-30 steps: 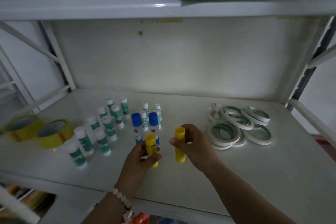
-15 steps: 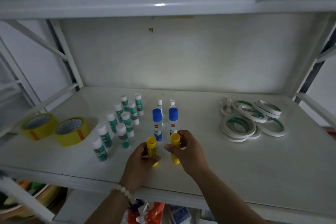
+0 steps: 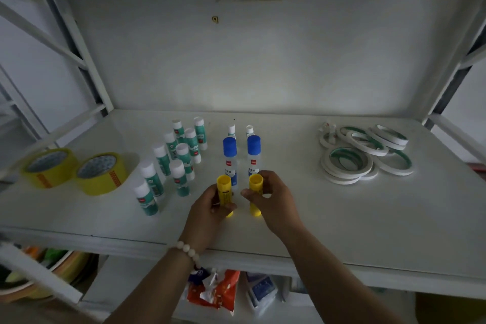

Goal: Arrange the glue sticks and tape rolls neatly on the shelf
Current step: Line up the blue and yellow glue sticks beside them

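Far out to the left of the hands sit two yellow tape rolls on the shelf, then a loose double file of green-and-white glue sticks standing upright. Now the left hand is wrapped around a yellow glue stick, and just beside it the right hand pinches a second yellow stick, both upright, bases at the shelf. Directly beyond them, two blue-capped bottles. Well off to the right, a tumbled pile of white tape rings. Risky spot: a knuckle nudging those bottles could topple the whole line like dominoes.
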